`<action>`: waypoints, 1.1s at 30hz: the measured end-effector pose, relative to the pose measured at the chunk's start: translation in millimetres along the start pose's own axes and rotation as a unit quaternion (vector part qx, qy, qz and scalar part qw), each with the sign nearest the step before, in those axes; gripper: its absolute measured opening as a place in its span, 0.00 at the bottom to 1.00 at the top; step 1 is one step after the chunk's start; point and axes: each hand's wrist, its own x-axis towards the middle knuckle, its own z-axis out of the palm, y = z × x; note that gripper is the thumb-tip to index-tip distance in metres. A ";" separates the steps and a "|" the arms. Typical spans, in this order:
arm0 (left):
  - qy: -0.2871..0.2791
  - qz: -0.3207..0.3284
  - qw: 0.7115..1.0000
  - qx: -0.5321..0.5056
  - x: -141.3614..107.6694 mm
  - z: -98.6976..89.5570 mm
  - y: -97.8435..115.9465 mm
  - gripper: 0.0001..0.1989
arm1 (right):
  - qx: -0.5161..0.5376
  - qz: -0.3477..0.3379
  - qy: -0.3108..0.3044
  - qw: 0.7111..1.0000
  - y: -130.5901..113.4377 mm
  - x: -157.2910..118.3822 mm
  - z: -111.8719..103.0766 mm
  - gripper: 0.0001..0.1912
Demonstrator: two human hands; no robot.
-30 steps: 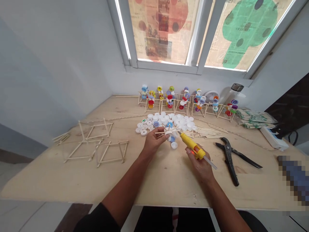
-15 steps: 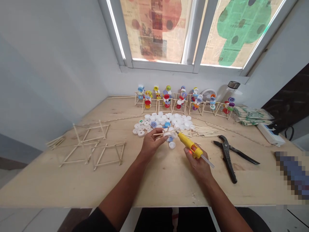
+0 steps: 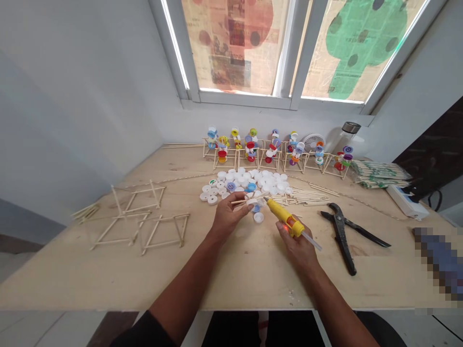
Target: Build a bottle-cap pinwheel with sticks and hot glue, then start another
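Note:
My left hand (image 3: 231, 210) pinches thin wooden sticks (image 3: 238, 201) joined to a white bottle cap (image 3: 253, 196), held just above the table. Wrapped around a yellow hot glue gun (image 3: 282, 215), my right hand (image 3: 298, 243) points its nozzle at that stick-and-cap piece. A clear glue stick (image 3: 311, 240) pokes out of the gun's back, and a red light glows near my thumb. Whether the nozzle touches the piece, I cannot tell. Close below it lie a blue cap (image 3: 256, 208) and a white cap (image 3: 258, 218). Behind my hands spreads a pile of mostly white caps (image 3: 273, 182).
Stick frames (image 3: 164, 234) stand at left. Loose sticks (image 3: 307, 196) and black pliers (image 3: 340, 231) lie to the right. Along the wall stand several frames with coloured cap wheels (image 3: 250, 150), a small fan (image 3: 313, 142), a bottle (image 3: 345, 140), packed sticks (image 3: 378, 172) and a power strip (image 3: 407, 201).
Both hands keep nearly the same pose, the glue gun's nozzle still at the stick-and-cap piece. The whole view has shifted very slightly.

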 end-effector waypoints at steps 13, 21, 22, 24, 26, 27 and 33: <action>-0.009 0.005 1.000 0.021 0.6 -1.2 -1.9 0.17 | -0.014 0.000 0.032 0.999 4.4 0.3 2.1 0.17; -0.002 0.007 1.000 0.013 1.4 -1.3 -3.3 0.16 | -0.036 -0.009 0.036 0.999 2.5 -0.2 1.6 0.16; -0.002 0.005 1.000 0.010 1.4 -1.2 -3.1 0.16 | -0.037 -0.009 0.034 0.999 2.4 -0.1 1.7 0.16; 0.000 0.001 1.000 0.008 1.3 -1.0 -2.4 0.16 | -0.036 -0.006 0.036 0.999 2.5 0.3 1.7 0.17; 0.000 0.000 1.000 0.010 1.1 -0.8 -1.7 0.17 | -0.032 -0.001 0.036 0.999 2.4 0.9 1.4 0.17; -0.001 0.001 1.000 0.012 0.9 -0.7 -1.5 0.17 | -0.031 0.001 0.036 0.999 2.2 1.1 1.2 0.17; -0.005 0.011 1.000 0.022 0.9 -1.8 -3.5 0.16 | -0.031 0.004 0.031 0.999 1.0 1.3 0.2 0.18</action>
